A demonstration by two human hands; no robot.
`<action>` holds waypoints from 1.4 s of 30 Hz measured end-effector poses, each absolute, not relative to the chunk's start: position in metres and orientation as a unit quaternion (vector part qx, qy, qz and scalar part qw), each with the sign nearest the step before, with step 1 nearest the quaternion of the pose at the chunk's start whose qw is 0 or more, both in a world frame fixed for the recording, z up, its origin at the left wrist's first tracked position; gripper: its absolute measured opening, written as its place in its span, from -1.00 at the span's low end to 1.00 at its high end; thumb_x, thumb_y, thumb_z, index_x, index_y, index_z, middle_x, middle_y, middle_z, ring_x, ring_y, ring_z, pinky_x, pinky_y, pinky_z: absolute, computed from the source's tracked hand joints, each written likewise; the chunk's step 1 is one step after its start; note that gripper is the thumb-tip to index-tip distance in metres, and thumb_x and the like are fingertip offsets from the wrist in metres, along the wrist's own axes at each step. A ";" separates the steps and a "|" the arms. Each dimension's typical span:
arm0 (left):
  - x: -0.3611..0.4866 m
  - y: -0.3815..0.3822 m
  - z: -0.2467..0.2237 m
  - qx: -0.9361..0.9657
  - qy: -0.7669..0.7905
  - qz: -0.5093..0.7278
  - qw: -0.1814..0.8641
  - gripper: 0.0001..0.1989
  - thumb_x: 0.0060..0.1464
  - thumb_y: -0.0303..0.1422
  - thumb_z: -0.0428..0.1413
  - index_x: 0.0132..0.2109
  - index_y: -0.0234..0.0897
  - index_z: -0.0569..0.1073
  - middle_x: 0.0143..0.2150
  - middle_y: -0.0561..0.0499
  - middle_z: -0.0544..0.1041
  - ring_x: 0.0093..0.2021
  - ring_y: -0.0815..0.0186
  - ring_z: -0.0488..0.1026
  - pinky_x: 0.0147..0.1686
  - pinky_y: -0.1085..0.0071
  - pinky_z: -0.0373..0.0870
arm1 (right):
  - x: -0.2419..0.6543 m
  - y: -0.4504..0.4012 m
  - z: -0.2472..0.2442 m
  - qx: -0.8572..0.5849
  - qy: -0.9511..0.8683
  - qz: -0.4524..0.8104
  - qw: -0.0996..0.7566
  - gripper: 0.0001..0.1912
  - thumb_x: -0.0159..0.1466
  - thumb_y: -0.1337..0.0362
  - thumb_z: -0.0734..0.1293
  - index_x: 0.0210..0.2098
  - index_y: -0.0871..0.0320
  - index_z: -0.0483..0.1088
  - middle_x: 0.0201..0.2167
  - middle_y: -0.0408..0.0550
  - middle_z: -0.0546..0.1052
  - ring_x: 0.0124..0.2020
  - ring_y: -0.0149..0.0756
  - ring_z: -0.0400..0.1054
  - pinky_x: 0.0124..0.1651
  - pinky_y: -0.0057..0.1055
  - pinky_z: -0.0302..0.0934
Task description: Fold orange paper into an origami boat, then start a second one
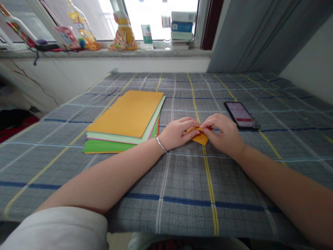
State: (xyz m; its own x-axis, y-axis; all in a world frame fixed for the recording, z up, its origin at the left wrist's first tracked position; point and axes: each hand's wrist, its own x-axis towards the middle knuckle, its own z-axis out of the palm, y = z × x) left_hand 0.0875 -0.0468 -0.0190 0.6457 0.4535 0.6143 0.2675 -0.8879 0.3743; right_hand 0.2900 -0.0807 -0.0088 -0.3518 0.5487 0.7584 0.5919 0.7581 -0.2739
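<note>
Across the plaid-covered worktop [187, 180], near its front edge, both hands' fingers [199, 127] pinch closed on folded orange paper [201, 138].

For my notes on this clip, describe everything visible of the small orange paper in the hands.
The orange paper is small, matt and folded, with a blunt point towards the person. The thumbs and fingers of the left hand and right hand pinch its far part, hiding much of it. It sits over a yellow stripe of the checked tablecloth; whether it touches the cloth is unclear.
</note>
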 end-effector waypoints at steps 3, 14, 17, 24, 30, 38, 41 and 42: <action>0.087 -0.047 -0.019 0.903 0.191 0.362 0.128 -0.79 0.28 -0.30 0.03 -0.07 -0.28 0.49 -0.10 -0.08 0.57 -0.09 0.32 0.51 -0.05 0.34 0.47 | 0.293 -0.080 -0.009 -0.340 -0.832 -0.034 0.437 -0.90 0.22 0.37 0.33 -0.40 0.06 0.43 -0.39 -0.09 0.54 -0.30 -0.22 0.42 -0.20 -0.21 0.30; 0.087 -0.040 -0.022 0.911 0.184 0.346 0.126 -0.79 0.27 -0.29 0.07 -0.08 -0.31 0.50 -0.10 -0.07 0.59 -0.09 0.31 0.52 -0.05 0.37 0.46 | 0.297 -0.071 -0.014 -0.301 -0.852 -0.063 0.424 -0.97 0.23 0.32 0.38 -0.36 0.07 0.46 -0.40 -0.11 0.55 -0.33 -0.26 0.40 -0.21 -0.27 0.28; 0.087 -0.040 -0.021 0.913 0.178 0.337 0.142 -0.80 0.26 -0.30 0.07 -0.08 -0.31 0.51 -0.09 -0.07 0.59 -0.08 0.31 0.51 -0.04 0.35 0.45 | 0.297 -0.074 -0.012 -0.285 -0.861 -0.067 0.416 -0.93 0.24 0.35 0.36 -0.36 0.07 0.47 -0.39 -0.10 0.56 -0.31 -0.25 0.40 -0.21 -0.26 0.27; 0.088 -0.040 -0.021 0.912 0.179 0.334 0.156 -0.83 0.25 -0.32 0.09 -0.11 -0.28 0.52 -0.09 -0.06 0.59 -0.07 0.32 0.52 -0.01 0.33 0.46 | 0.295 -0.076 -0.011 -0.285 -0.879 -0.083 0.375 -0.90 0.28 0.36 0.29 -0.36 0.09 0.43 -0.35 -0.06 0.55 -0.27 -0.23 0.38 -0.17 -0.26 0.28; 0.086 -0.039 -0.025 0.917 0.189 0.342 0.080 -0.79 0.29 -0.32 0.04 -0.05 -0.28 0.52 -0.05 -0.05 0.60 -0.05 0.35 0.54 -0.03 0.42 0.47 | 0.298 -0.071 -0.018 -0.348 -0.860 -0.087 0.363 -0.90 0.25 0.28 0.34 -0.41 0.10 0.39 -0.41 -0.08 0.55 -0.31 -0.22 0.41 -0.20 -0.26 0.29; 0.084 -0.045 -0.024 0.923 0.241 0.301 -0.010 -0.71 0.34 -0.24 -0.04 -0.01 -0.19 0.53 -0.01 0.04 0.60 -0.05 0.33 0.56 -0.11 0.43 0.48 | 0.296 -0.075 -0.016 -0.361 -0.856 -0.124 0.349 -0.90 0.25 0.34 0.32 -0.42 0.10 0.41 -0.39 -0.07 0.56 -0.30 -0.23 0.42 -0.24 -0.30 0.28; 0.085 -0.045 -0.023 0.920 0.232 0.313 -0.049 -0.73 0.33 -0.23 -0.02 -0.07 -0.20 0.54 -0.05 0.06 0.61 -0.10 0.34 0.56 -0.09 0.40 0.45 | 0.295 -0.076 -0.016 -0.355 -0.858 -0.142 0.344 -0.88 0.26 0.34 0.32 -0.43 0.11 0.43 -0.39 -0.06 0.56 -0.30 -0.23 0.43 -0.25 -0.31 0.26; 0.085 -0.044 -0.022 0.919 0.227 0.317 -0.059 -0.74 0.32 -0.23 -0.02 -0.10 -0.20 0.54 -0.08 0.06 0.62 -0.12 0.34 0.55 -0.09 0.39 0.44 | 0.296 -0.075 -0.015 -0.351 -0.860 -0.147 0.341 -0.87 0.26 0.33 0.32 -0.43 0.11 0.43 -0.39 -0.05 0.56 -0.30 -0.23 0.43 -0.25 -0.31 0.26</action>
